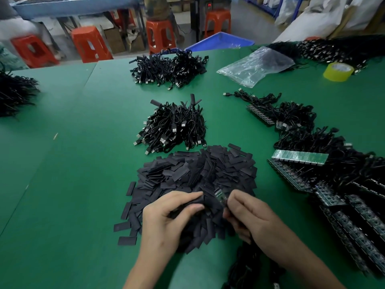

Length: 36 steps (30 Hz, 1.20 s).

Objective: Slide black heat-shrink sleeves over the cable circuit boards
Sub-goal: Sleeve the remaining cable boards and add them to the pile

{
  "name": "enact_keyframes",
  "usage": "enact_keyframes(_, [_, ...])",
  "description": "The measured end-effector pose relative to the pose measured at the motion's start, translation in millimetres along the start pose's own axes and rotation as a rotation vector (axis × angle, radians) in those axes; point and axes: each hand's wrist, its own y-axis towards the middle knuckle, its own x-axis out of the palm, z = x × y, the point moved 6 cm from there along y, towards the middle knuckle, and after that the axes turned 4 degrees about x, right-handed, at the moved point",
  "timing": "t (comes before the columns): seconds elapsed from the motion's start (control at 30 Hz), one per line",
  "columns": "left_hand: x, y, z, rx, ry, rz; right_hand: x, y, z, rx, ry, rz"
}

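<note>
Lower centre: left hand (pixel 170 217) pinched black sleeve (pixel 196 202), right hand (pixel 250 217) pinched circuit board (pixel 220 196), near, not yet mated, over sleeve pile (pixel 198 172) on worktop (pixel 79 167). Step needed sleeve mouth squeezed open, board fed square.

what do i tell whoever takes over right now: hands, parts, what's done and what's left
Hands: left hand pinches one black sleeve; right hand pinches a circuit board, close to the sleeve, not yet inside.
Stock: sleeve pile under both hands.
Done: heap of sleeved cables beyond it.
Left: this board, plus bare boards with cables on the right.
</note>
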Motion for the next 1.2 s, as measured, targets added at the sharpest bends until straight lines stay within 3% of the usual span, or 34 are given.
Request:
enact_keyframes(0.1, [2,0,2,0.025,0.014,-0.029,0,-3,-10,-0.092,-0.251,0.026])
enact_keyframes(0.23, [3,0,5,0.074,0.032,-0.064,-2,-5,-16,-0.128,-0.356,0.058])
enact_keyframes(0.5, [3,-1,3,0.080,0.009,-0.081,-4,-4,-14,-0.086,-0.320,0.086])
enact_keyframes(0.8, [4,0,4,0.089,0.061,-0.097,-2,-6,-16,-0.117,-0.454,0.070])
enact_keyframes(1.0, [5,1,4,0.129,0.144,-0.226,-2,-8,-15,-0.123,-0.620,0.038])
enact_keyframes(1.2, [12,1,4,0.141,0.143,-0.461,-5,-4,-4,-0.049,-0.654,-0.053])
